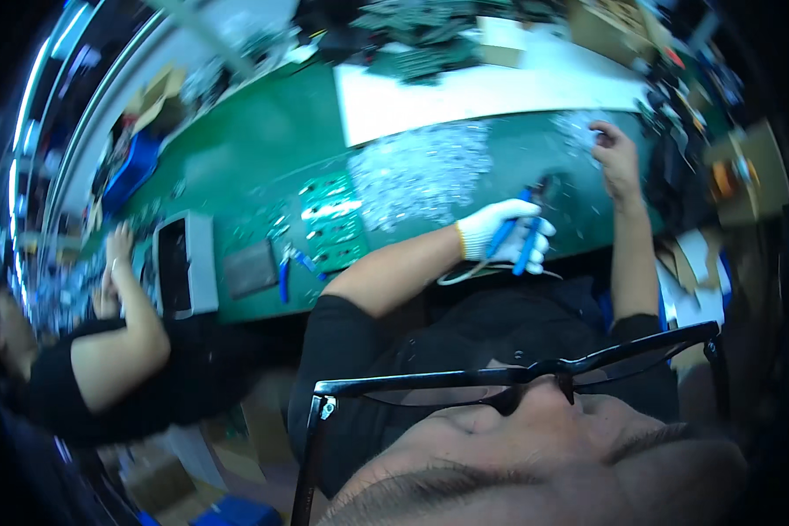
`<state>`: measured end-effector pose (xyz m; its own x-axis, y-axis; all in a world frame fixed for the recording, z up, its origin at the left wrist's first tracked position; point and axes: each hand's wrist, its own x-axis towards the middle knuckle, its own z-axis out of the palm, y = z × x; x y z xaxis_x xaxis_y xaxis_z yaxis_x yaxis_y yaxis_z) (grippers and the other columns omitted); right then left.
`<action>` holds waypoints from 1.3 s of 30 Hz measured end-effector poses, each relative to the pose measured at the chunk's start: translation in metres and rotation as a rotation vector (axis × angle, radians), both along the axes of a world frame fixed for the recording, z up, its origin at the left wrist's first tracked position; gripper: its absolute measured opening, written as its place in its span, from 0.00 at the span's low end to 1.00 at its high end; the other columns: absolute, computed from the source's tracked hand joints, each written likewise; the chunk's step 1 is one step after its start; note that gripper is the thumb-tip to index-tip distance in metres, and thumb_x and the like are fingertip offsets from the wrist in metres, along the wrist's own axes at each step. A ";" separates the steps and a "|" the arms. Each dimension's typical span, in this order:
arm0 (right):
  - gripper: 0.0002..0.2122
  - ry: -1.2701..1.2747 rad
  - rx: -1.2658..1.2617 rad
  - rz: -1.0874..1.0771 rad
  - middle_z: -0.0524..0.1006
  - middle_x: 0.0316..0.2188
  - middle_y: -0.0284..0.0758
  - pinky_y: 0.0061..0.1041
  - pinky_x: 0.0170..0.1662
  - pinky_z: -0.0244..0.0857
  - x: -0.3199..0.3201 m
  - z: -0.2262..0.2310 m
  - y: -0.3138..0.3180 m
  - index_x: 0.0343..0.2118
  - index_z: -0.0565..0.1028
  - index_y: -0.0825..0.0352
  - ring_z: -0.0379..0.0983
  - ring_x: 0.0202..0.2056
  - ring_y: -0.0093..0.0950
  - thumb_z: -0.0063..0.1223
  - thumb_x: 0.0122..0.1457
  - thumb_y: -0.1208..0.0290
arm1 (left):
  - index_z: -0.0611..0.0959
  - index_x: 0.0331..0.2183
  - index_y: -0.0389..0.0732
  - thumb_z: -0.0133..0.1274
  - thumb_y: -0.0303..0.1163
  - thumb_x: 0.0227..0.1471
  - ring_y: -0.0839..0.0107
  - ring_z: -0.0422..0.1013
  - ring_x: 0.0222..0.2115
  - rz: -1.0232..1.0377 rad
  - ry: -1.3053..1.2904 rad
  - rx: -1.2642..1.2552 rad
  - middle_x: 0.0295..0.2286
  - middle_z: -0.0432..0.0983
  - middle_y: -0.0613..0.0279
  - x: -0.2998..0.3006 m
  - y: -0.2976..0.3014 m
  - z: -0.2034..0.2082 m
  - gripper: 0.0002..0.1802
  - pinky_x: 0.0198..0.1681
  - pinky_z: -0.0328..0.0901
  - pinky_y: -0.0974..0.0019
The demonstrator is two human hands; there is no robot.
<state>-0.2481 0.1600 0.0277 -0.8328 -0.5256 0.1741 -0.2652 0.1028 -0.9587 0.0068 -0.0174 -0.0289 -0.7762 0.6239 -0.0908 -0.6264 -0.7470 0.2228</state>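
Note:
My left hand [510,235], in a white knitted glove, is wrapped around a pair of blue-handled pliers [523,249] whose dark jaws point away from me. To its right, my bare right hand [619,163] reaches over the green table with thumb and fingers curled together. Anything between those fingertips is too small to make out. Beside them lies a small heap of clear plastic pieces [575,128]. A much larger pile of clear plastic pieces [421,174] spreads to the left of the pliers.
Green circuit boards [333,223] lie left of the large pile, near a second pair of blue-handled pliers [285,272] and a grey bin [203,263]. White sheeting [491,92] and stacked boards [421,39] sit at the back. A co-worker [105,351] works at far left.

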 end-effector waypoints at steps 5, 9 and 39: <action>0.20 0.119 0.085 -0.218 0.81 0.43 0.36 0.22 0.45 0.69 0.000 -0.020 0.071 0.48 0.82 0.67 0.77 0.43 0.24 0.52 0.51 0.83 | 0.75 0.56 0.29 0.55 0.53 0.60 0.49 0.79 0.44 0.049 0.013 -0.037 0.43 0.80 0.45 0.000 0.005 0.008 0.37 0.59 0.68 0.36; 0.17 0.266 0.269 -0.255 0.82 0.44 0.39 0.26 0.45 0.71 0.027 -0.017 0.077 0.48 0.83 0.65 0.79 0.40 0.29 0.54 0.54 0.78 | 0.76 0.54 0.29 0.53 0.54 0.61 0.49 0.80 0.41 0.174 -0.052 -0.058 0.41 0.81 0.45 -0.002 0.016 0.019 0.36 0.56 0.69 0.37; 0.15 0.676 0.392 -0.078 0.79 0.48 0.44 0.30 0.53 0.70 0.048 -0.041 -0.021 0.54 0.78 0.71 0.77 0.50 0.35 0.56 0.68 0.69 | 0.80 0.43 0.35 0.56 0.48 0.64 0.51 0.82 0.30 0.473 -0.108 -0.145 0.33 0.83 0.46 -0.035 0.006 0.001 0.22 0.38 0.79 0.45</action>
<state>-0.1998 0.1386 -0.0135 -0.6493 -0.5977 0.4704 -0.7563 0.4425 -0.4818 -0.0286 -0.0118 -0.0280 -0.9521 0.1812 -0.2462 -0.2523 -0.9207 0.2979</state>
